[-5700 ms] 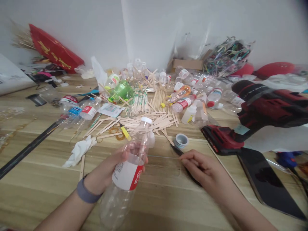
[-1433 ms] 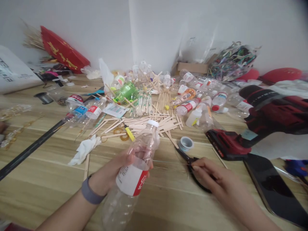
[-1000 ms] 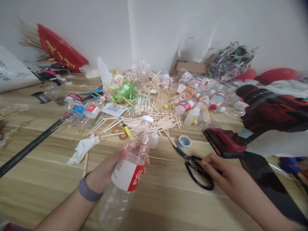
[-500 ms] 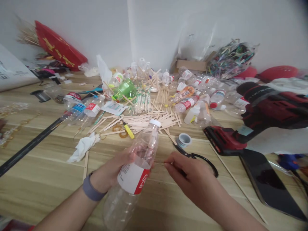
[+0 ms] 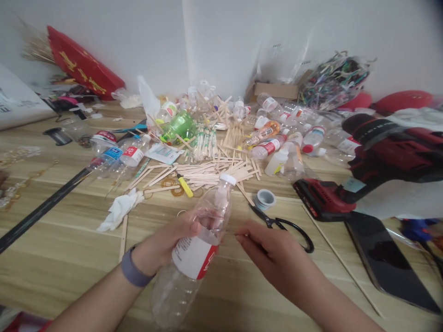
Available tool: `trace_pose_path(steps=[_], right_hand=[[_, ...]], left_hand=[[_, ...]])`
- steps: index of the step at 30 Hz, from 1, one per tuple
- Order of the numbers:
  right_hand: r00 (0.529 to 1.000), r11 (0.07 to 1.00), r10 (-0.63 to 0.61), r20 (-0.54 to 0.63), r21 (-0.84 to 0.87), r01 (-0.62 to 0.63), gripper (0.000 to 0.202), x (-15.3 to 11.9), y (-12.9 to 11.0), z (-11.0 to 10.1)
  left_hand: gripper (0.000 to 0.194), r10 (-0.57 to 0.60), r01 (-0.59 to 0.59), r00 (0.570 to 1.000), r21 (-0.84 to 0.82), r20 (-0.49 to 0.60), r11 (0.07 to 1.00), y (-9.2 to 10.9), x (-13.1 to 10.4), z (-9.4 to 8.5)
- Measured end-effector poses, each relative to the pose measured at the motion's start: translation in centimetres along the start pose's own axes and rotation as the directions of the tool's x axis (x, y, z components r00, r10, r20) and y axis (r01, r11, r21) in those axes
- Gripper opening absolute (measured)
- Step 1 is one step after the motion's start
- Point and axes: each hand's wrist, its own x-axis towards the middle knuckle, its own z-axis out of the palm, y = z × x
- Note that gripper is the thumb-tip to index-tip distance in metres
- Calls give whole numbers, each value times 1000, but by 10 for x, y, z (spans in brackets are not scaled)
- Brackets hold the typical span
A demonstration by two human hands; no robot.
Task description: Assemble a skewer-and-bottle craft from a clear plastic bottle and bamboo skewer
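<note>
My left hand (image 5: 190, 230) is wrapped round a clear plastic bottle (image 5: 180, 290) with a white cap and a red and white label. The bottle leans, its cap end pointing away from me to the upper right. To its right, my right hand (image 5: 265, 246) is closed in a pinch, thumb against forefinger. Whatever lies between those fingertips is too thin or hidden to make out. Just beyond the right hand lie black-handled scissors (image 5: 273, 221), partly behind it, and a grey roll of tape (image 5: 265, 199).
A red and black cordless drill (image 5: 377, 157) stands at right, with a dark phone (image 5: 391, 263) and a thin stick (image 5: 341, 260) nearby. Wooden craft sticks (image 5: 207, 175), a yellow-handled tool (image 5: 185, 186), a crumpled tissue (image 5: 119, 210) and several bottles (image 5: 272, 147) spread ahead.
The bottle has shifted slightly right and turned a little in my left hand, so less of the red label shows. My right hand stays nearly in place, still pinched.
</note>
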Motion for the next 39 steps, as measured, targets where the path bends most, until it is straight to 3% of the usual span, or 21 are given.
trace_pose_path(steps=[6, 11, 18, 21, 25, 33, 39], right_hand=[[990, 989, 139, -13, -44, -139, 23, -19, 30, -13], [955, 955, 291, -52, -51, -293, 27, -39, 63, -27], [923, 921, 371, -102, -85, -379, 27, -53, 86, -43], [927, 929, 356, -115, -63, -365, 29, -49, 79, -42], [941, 943, 326, -87, -46, -331, 29, -37, 58, -34], [991, 991, 127, -49, -28, -128, 20, -4, 4, -16], [998, 1000, 13, -60, -28, -15, 22, 8, -8, -2]], left_hand=[[52, -19, 19, 1000, -22, -16, 1000, 6, -3, -6], [52, -9, 10, 1000, -83, 15, 997, 10, -3, -14], [53, 88, -90, 996, -80, -24, 993, 15, -6, -18], [49, 65, -68, 997, -58, -43, 996, 14, -6, -16], [52, 14, -12, 1000, -72, 22, 997, 10, -3, -14], [53, 0, 0, 1000, 3, 2, 1000, 4, -2, -1], [53, -13, 13, 1000, -33, -9, 999, -3, 0, -1]])
